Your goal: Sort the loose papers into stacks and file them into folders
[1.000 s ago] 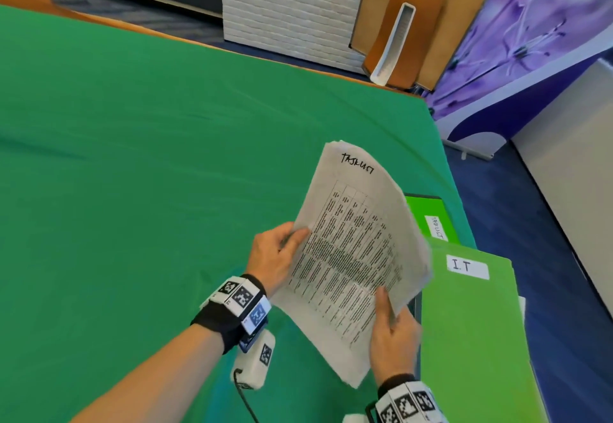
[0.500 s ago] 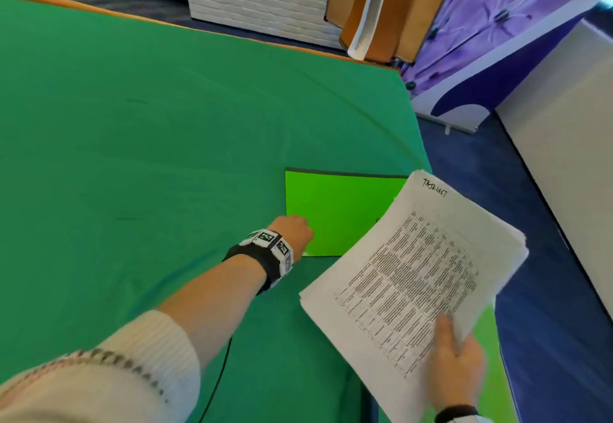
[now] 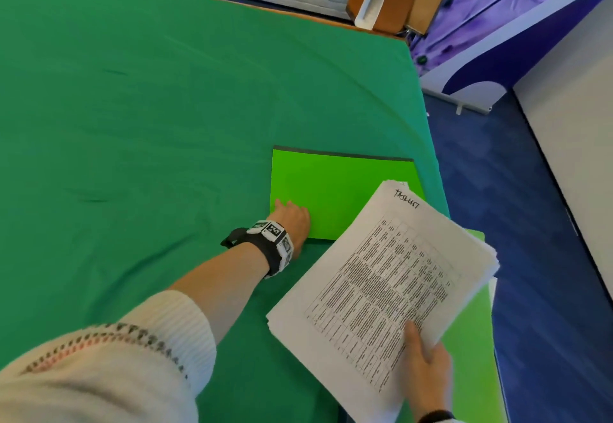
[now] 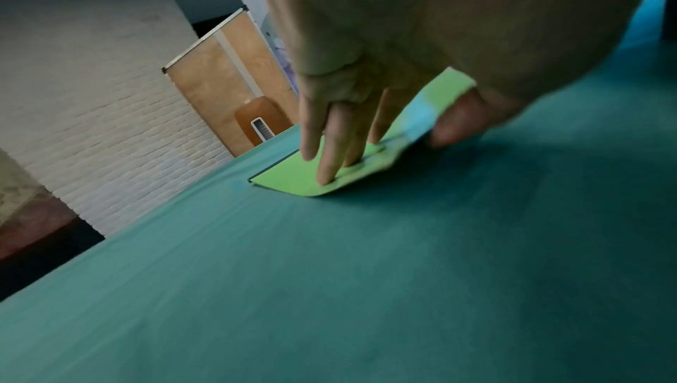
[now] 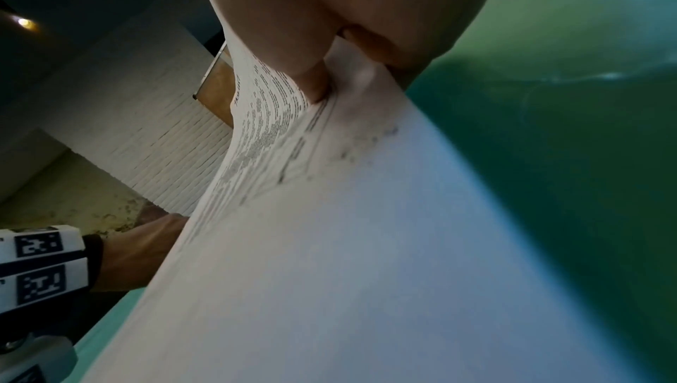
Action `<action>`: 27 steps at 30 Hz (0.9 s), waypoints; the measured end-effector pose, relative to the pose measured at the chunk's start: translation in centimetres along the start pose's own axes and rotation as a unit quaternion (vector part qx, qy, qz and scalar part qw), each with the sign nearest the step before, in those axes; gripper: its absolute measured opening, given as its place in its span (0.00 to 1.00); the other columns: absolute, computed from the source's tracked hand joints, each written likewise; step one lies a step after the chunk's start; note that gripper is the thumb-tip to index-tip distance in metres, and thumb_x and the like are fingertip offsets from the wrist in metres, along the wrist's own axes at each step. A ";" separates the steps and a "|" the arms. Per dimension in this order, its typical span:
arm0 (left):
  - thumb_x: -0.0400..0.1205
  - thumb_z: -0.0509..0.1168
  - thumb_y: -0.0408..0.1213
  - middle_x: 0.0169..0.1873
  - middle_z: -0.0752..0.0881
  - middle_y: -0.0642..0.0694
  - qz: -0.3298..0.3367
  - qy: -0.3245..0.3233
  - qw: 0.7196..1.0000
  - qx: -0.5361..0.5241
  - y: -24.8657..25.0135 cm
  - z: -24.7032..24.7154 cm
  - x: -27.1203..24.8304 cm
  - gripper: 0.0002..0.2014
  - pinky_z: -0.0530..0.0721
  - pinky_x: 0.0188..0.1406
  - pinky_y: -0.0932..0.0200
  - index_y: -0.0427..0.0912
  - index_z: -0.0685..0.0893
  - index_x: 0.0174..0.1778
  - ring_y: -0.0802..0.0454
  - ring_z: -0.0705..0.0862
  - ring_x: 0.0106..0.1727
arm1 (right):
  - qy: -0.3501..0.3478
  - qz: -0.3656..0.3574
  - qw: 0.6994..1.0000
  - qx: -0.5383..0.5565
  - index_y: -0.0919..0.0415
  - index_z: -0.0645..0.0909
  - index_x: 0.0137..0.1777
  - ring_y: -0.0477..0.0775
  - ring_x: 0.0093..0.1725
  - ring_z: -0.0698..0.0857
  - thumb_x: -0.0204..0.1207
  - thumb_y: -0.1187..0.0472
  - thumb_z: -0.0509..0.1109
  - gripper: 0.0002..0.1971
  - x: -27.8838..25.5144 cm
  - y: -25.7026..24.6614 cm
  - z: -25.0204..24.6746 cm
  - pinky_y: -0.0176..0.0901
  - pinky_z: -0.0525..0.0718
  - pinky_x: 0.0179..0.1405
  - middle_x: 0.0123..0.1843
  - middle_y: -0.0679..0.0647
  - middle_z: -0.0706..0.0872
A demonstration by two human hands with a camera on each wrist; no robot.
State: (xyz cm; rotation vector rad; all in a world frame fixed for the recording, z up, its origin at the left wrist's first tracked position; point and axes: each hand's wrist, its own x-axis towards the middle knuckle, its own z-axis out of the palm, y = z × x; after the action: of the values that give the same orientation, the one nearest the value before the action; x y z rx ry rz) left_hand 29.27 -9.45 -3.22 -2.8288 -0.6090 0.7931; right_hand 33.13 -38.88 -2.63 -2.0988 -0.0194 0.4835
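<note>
A stack of printed papers (image 5: pixel 329 244) is pinched near its edge by the right hand (image 5: pixel 359 7), the thumb (image 5: pixel 311 76) pressed on the top sheet and a finger seen beneath. The sheets are curved away toward a white brick wall (image 5: pixel 146 128). At the lower left, the other wrist, banded with black-and-white markers (image 5: pixel 36 264), is seen above the green-covered tabletop (image 5: pixel 567 157).

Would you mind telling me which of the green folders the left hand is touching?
The far folder, lying alone on the cloth; the left hand touches its near-left corner. The other lies under the paper stack.
</note>
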 end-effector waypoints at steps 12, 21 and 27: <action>0.84 0.58 0.29 0.42 0.87 0.44 -0.016 0.090 0.996 -0.009 -6.8 -7.4 -8.6 0.09 0.83 0.42 0.51 0.38 0.84 0.50 0.43 0.86 0.43 | 0.033 -0.020 0.999 0.005 0.65 0.77 0.35 0.58 0.30 0.79 0.79 0.54 0.69 0.16 -0.1 -0.6 -0.2 0.45 0.75 0.29 0.30 0.63 0.80; 0.86 0.61 0.51 0.22 0.71 0.53 -0.077 0.258 0.956 -0.117 -11.5 -8.1 -18.6 0.20 0.76 0.35 0.58 0.46 0.74 0.30 0.54 0.72 0.25 | 0.010 -0.040 0.999 -0.007 0.62 0.77 0.44 0.61 0.41 0.80 0.81 0.54 0.66 0.11 -1.8 -3.5 -0.7 0.58 0.81 0.49 0.36 0.58 0.80; 0.76 0.71 0.59 0.18 0.65 0.51 0.042 0.138 0.918 -0.369 -10.8 -4.4 -21.2 0.29 0.62 0.24 0.58 0.45 0.66 0.20 0.54 0.64 0.21 | 0.068 -0.070 0.995 -0.002 0.72 0.79 0.61 0.62 0.50 0.81 0.83 0.54 0.65 0.19 -3.3 -6.4 -0.7 0.56 0.79 0.56 0.51 0.63 0.83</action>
State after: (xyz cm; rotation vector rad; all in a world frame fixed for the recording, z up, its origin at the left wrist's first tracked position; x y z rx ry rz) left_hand 11.39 -8.62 13.04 -3.5652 -0.8925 0.1556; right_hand 31.44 -36.60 4.06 -2.1119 -0.0885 0.2555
